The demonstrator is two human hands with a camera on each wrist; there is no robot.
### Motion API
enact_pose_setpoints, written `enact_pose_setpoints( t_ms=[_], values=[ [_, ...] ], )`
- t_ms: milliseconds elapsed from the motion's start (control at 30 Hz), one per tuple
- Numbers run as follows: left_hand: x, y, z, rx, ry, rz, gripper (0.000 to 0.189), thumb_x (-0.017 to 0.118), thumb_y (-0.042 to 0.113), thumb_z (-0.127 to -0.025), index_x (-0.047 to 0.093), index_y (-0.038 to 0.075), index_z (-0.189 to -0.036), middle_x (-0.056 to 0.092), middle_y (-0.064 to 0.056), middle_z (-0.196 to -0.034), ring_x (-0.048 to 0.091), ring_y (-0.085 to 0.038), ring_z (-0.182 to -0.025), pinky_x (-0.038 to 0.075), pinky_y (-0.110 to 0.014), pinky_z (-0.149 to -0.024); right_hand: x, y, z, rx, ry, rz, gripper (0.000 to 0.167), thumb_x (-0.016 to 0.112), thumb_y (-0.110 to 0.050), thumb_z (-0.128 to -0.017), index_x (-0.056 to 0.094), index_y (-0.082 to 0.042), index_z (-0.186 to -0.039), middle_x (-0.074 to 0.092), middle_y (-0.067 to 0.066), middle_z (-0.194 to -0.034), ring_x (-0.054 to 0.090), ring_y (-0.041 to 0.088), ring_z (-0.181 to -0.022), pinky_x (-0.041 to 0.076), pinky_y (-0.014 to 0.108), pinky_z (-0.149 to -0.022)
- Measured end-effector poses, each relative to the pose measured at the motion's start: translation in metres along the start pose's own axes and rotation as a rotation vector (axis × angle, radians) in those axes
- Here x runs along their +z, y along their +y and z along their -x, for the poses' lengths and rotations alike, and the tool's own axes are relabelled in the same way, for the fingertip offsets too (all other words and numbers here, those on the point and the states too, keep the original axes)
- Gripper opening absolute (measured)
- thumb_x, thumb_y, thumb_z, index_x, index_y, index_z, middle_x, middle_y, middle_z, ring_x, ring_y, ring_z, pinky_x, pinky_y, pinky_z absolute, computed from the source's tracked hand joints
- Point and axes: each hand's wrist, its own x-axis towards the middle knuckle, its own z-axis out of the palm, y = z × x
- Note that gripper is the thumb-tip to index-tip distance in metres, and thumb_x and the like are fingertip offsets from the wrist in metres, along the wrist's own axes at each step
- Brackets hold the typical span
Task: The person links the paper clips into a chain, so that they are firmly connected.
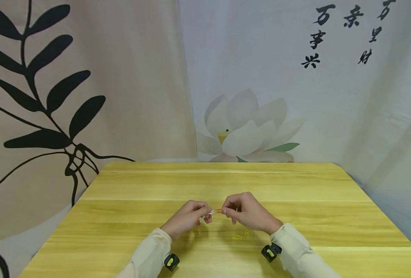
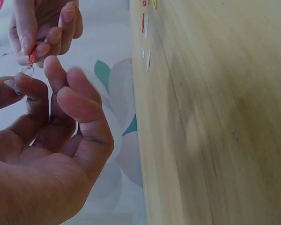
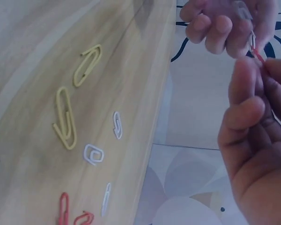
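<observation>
In the head view my left hand (image 1: 190,217) and right hand (image 1: 250,211) meet above the table. Between the right thumb and fingers is a red paper clip (image 3: 258,55), orange-looking from the head. It meets a white paper clip (image 3: 252,41) that the left fingertips pinch; the two seem hooked together. Another white paper clip (image 3: 243,9) shows by the left palm in the right wrist view, partly hidden by fingers. Below the hands lie two yellow paper clips (image 3: 65,119), with several loose white paper clips (image 3: 117,125) and red paper clips (image 3: 63,208) close by.
The wooden table (image 1: 150,181) has rounded far corners. Behind it hangs a printed curtain (image 1: 139,77) with dark leaves, a pale lotus and black characters. Each sleeve's wrist carries a small black camera (image 1: 171,262).
</observation>
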Motion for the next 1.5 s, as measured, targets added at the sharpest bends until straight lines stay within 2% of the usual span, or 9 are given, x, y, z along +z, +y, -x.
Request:
enact_pose_setpoints(
  t_ms=[167,367,500,600,767,1000,1167,1300,1500],
  values=[
    [0.001,-0.002,-0.002,-0.009,-0.049,0.005,0.040,0.045,0.038,-0.106,0.062,0.007,-0.087,0.065,0.003,-0.084,0.062,-0.014,-0.085,0.046,-0.032,-0.073,0.001,-0.005,-0.002,-0.059,-0.041,0.043,0.016,0.062,-0.014,-0.099,0.072,-0.019,-0.088,0.068,0.005,-0.072,0.060,0.011,-0.053,0.046,0.021,-0.047],
    [0.002,-0.004,-0.003,0.071,-0.130,-0.044,0.038,0.051,0.034,-0.105,0.064,-0.002,-0.103,0.067,-0.005,-0.093,0.061,-0.015,-0.090,0.049,-0.036,-0.079,0.004,-0.012,-0.003,-0.122,-0.071,0.081,0.017,0.063,-0.014,-0.099,0.072,-0.019,-0.086,0.068,0.004,-0.067,0.051,-0.004,-0.049,0.047,0.020,-0.047],
    [0.003,-0.001,-0.001,0.114,-0.143,-0.078,0.035,0.054,0.030,-0.104,0.066,-0.004,-0.104,0.068,-0.018,-0.102,0.062,-0.015,-0.093,0.052,-0.040,-0.083,0.004,-0.012,-0.003,-0.108,-0.071,0.075,0.017,0.063,-0.015,-0.099,0.072,-0.019,-0.086,0.068,0.003,-0.067,0.049,-0.004,-0.049,0.045,0.019,-0.047],
    [0.002,0.000,0.000,0.127,-0.141,-0.087,0.034,0.054,0.027,-0.105,0.066,-0.005,-0.103,0.067,-0.020,-0.104,0.063,-0.018,-0.093,0.055,-0.042,-0.083,0.004,-0.011,-0.002,-0.080,-0.079,0.050,0.017,0.062,-0.015,-0.100,0.072,-0.019,-0.086,0.068,0.009,-0.069,0.049,-0.003,-0.049,0.043,0.018,-0.046],
    [0.002,0.001,0.001,0.144,-0.149,-0.098,0.029,0.052,0.022,-0.105,0.067,-0.003,-0.101,0.068,-0.019,-0.103,0.062,-0.022,-0.089,0.056,-0.039,-0.078,0.004,-0.009,-0.001,-0.043,-0.076,0.011,0.018,0.060,-0.015,-0.100,0.071,-0.019,-0.086,0.067,0.015,-0.071,0.051,0.001,-0.050,0.042,0.019,-0.047],
    [0.002,0.003,0.001,0.145,-0.146,-0.107,0.027,0.051,0.021,-0.106,0.065,-0.002,-0.104,0.070,-0.015,-0.100,0.064,-0.019,-0.095,0.052,-0.039,-0.083,0.001,-0.005,0.001,-0.015,-0.057,-0.017,0.018,0.060,-0.016,-0.101,0.071,-0.018,-0.087,0.064,0.008,-0.069,0.052,0.005,-0.051,0.042,0.020,-0.048],
    [0.002,0.005,0.002,0.160,-0.120,-0.128,0.026,0.054,0.021,-0.104,0.066,-0.001,-0.099,0.070,-0.016,-0.099,0.063,-0.021,-0.092,0.052,-0.035,-0.078,-0.003,-0.004,0.004,-0.001,-0.047,0.000,0.018,0.059,-0.017,-0.101,0.071,-0.019,-0.087,0.060,0.001,-0.068,0.054,0.006,-0.052,0.043,0.020,-0.048],
    [0.002,0.004,0.002,0.165,-0.102,-0.141,0.026,0.055,0.022,-0.104,0.067,0.000,-0.097,0.069,-0.015,-0.101,0.063,-0.023,-0.089,0.053,-0.033,-0.078,-0.006,-0.002,0.006,0.005,-0.049,0.012,0.018,0.059,-0.017,-0.101,0.071,-0.019,-0.088,0.063,0.010,-0.069,0.055,0.009,-0.052,0.044,0.020,-0.049],
    [0.002,0.002,0.001,0.159,-0.111,-0.127,0.027,0.055,0.021,-0.104,0.068,-0.001,-0.096,0.069,-0.014,-0.099,0.063,-0.021,-0.085,0.052,-0.031,-0.077,-0.008,0.002,0.010,0.020,-0.099,0.012,0.017,0.060,-0.014,-0.100,0.072,-0.010,-0.089,0.065,0.021,-0.072,0.051,0.001,-0.052,0.047,0.021,-0.051]
  ],
)
